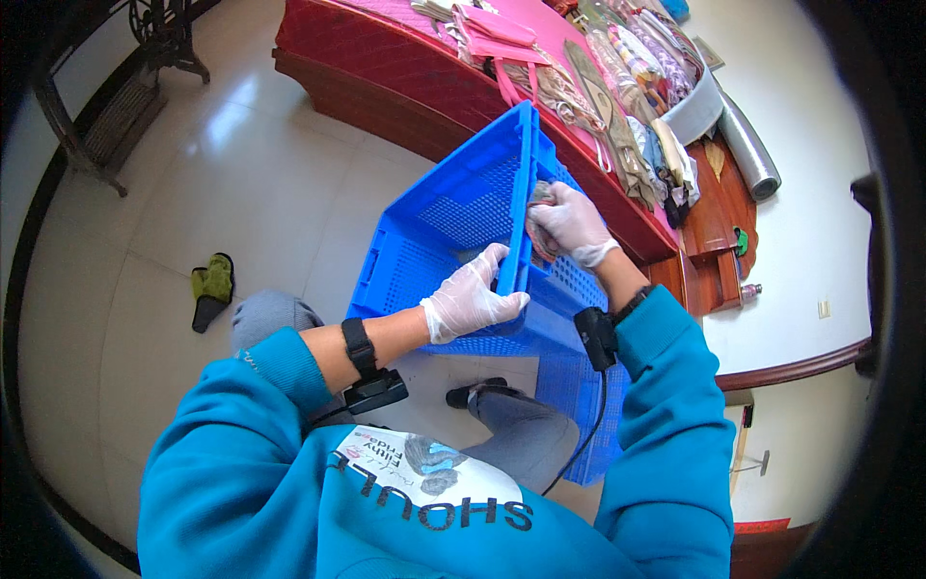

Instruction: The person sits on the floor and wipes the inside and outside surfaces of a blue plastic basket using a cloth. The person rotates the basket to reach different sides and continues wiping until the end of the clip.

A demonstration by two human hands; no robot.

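A blue perforated plastic crate (pixel 463 210) is tilted on its side before me, its open side facing left and up. My left hand (pixel 477 293), in a clear glove, grips the crate's near rim with the fingers inside. My right hand (pixel 568 224), gloved too, holds a crumpled grey and reddish cloth (pixel 540 242) against the crate's outer side. Another blue perforated crate (pixel 582 427) stands below it at the right, partly hidden by the first crate and my leg.
A bed with a red side (pixel 405 79) carries folded clothes, a pink bag (pixel 499 36) and rolled fabrics (pixel 651 65). Green slippers (pixel 213 286) lie on the tiled floor. A treadle sewing-machine base (pixel 123 123) stands at upper left. A silvery roll (pixel 752 152) leans by the headboard.
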